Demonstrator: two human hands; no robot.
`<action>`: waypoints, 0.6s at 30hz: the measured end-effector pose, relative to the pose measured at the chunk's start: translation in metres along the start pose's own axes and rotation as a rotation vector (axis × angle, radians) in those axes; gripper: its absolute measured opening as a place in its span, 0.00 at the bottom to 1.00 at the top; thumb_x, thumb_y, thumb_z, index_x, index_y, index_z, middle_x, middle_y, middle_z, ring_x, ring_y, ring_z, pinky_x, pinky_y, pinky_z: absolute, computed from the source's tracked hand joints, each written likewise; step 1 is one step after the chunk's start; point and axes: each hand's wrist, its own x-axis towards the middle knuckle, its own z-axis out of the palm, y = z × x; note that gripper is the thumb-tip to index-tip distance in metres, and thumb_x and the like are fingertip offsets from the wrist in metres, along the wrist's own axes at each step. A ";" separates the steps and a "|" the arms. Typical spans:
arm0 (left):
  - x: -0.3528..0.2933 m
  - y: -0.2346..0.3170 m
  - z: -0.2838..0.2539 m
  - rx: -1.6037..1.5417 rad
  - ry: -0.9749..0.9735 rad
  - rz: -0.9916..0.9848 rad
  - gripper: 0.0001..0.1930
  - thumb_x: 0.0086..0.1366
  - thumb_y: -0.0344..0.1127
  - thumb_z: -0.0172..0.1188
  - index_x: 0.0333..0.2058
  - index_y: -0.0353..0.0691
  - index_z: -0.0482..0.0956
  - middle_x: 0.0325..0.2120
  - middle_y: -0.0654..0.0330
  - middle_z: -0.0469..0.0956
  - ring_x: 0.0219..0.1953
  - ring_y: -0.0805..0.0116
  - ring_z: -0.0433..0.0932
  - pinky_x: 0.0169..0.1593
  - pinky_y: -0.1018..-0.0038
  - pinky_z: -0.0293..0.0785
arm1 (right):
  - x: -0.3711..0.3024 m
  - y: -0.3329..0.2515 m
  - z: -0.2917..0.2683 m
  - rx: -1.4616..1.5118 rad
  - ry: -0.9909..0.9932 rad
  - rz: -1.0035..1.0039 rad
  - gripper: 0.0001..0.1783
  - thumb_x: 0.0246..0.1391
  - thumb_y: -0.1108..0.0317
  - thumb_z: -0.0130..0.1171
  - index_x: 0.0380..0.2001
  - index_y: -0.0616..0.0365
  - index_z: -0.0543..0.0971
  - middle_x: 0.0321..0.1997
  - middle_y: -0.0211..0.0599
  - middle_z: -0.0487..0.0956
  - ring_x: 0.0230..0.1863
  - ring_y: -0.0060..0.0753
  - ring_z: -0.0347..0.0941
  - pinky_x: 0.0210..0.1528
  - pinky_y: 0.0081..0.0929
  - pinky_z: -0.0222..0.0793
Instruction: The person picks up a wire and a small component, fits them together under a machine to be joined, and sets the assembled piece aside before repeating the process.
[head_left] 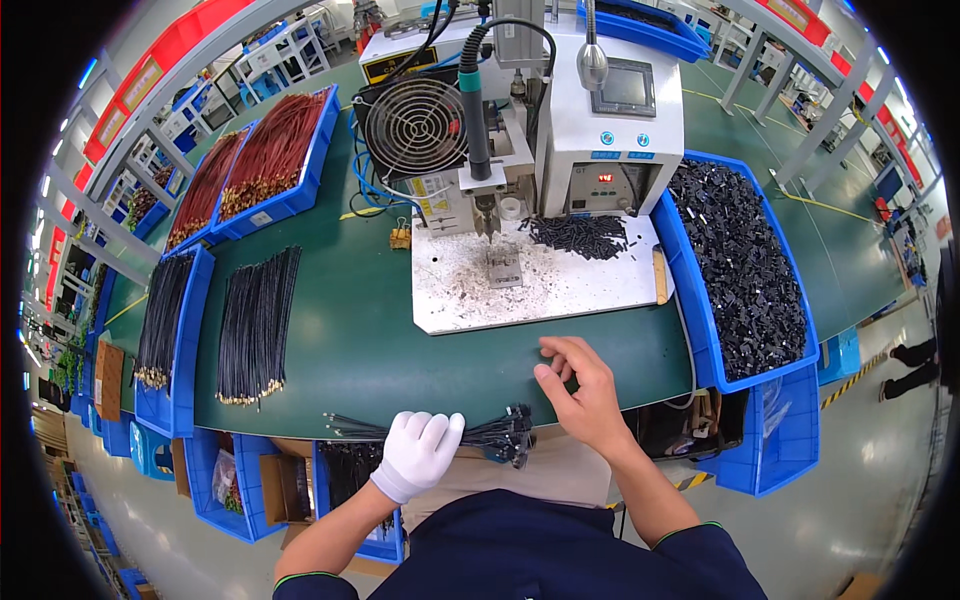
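Note:
My left hand [424,448], in a white glove, is closed around a bundle of thin black cables [486,432] at the table's front edge. The bundle lies sideways; its right end carries a cluster of small black connectors [518,432], and thin cable ends stick out at the left. My bare right hand [580,388] hovers to the right, apart from the bundle. Its fingers are bent, with a gap between thumb and forefinger and nothing visible in them. Ahead stands a bench machine with a pointed tip [488,222] over a small metal block [505,268].
Short black tubes [578,237] lie on the machine's speckled white base plate [450,305]. Black cables [256,328] rest on the green table at left, beside a blue bin [190,330] of similar cables and bins of red ones [275,155]. A blue bin [705,310] of black parts stands right.

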 end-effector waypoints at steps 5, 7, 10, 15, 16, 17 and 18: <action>-0.006 -0.004 -0.001 -0.062 0.047 -0.014 0.21 0.58 0.31 0.68 0.52 0.33 0.86 0.40 0.57 0.78 0.39 0.57 0.78 0.44 0.58 0.75 | 0.000 0.000 0.005 -0.010 0.024 -0.046 0.19 0.70 0.71 0.72 0.61 0.66 0.85 0.51 0.42 0.86 0.41 0.31 0.78 0.45 0.28 0.76; -0.018 -0.002 -0.016 -0.084 0.031 -0.086 0.19 0.58 0.30 0.67 0.49 0.35 0.86 0.39 0.56 0.78 0.39 0.55 0.78 0.45 0.57 0.75 | -0.003 -0.003 0.009 0.004 0.016 -0.055 0.19 0.70 0.72 0.72 0.60 0.66 0.86 0.51 0.41 0.87 0.41 0.30 0.78 0.45 0.28 0.76; -0.042 0.003 -0.057 -0.117 0.165 -0.513 0.13 0.57 0.23 0.64 0.42 0.41 0.84 0.39 0.53 0.80 0.43 0.44 0.80 0.51 0.50 0.76 | -0.001 0.008 0.012 0.033 0.009 -0.036 0.17 0.70 0.73 0.71 0.59 0.67 0.86 0.50 0.39 0.86 0.41 0.28 0.77 0.46 0.27 0.76; -0.166 0.013 -0.074 -0.437 0.653 -1.391 0.13 0.91 0.38 0.51 0.47 0.36 0.79 0.27 0.67 0.74 0.26 0.77 0.70 0.31 0.75 0.67 | -0.007 0.011 0.010 -0.015 0.065 -0.017 0.15 0.72 0.75 0.69 0.59 0.66 0.87 0.49 0.36 0.85 0.42 0.25 0.75 0.48 0.25 0.75; -0.201 0.018 -0.067 -0.517 0.673 -1.531 0.13 0.91 0.39 0.52 0.47 0.39 0.79 0.27 0.70 0.73 0.26 0.80 0.68 0.30 0.76 0.64 | -0.006 0.010 0.010 -0.024 0.053 -0.021 0.15 0.72 0.75 0.68 0.59 0.66 0.87 0.48 0.36 0.85 0.42 0.25 0.75 0.48 0.25 0.74; -0.236 0.024 -0.057 -0.605 0.696 -1.665 0.12 0.91 0.40 0.53 0.47 0.41 0.80 0.27 0.72 0.73 0.25 0.82 0.67 0.29 0.77 0.62 | -0.006 0.009 0.011 -0.037 0.045 -0.024 0.15 0.73 0.75 0.68 0.58 0.66 0.86 0.48 0.36 0.84 0.42 0.25 0.74 0.47 0.25 0.74; -0.273 0.032 -0.037 -0.638 0.631 -1.763 0.11 0.89 0.41 0.55 0.44 0.45 0.80 0.26 0.75 0.71 0.24 0.85 0.65 0.28 0.78 0.61 | -0.005 0.009 0.013 -0.052 0.036 -0.030 0.14 0.73 0.75 0.68 0.58 0.67 0.86 0.48 0.36 0.84 0.42 0.25 0.74 0.47 0.25 0.74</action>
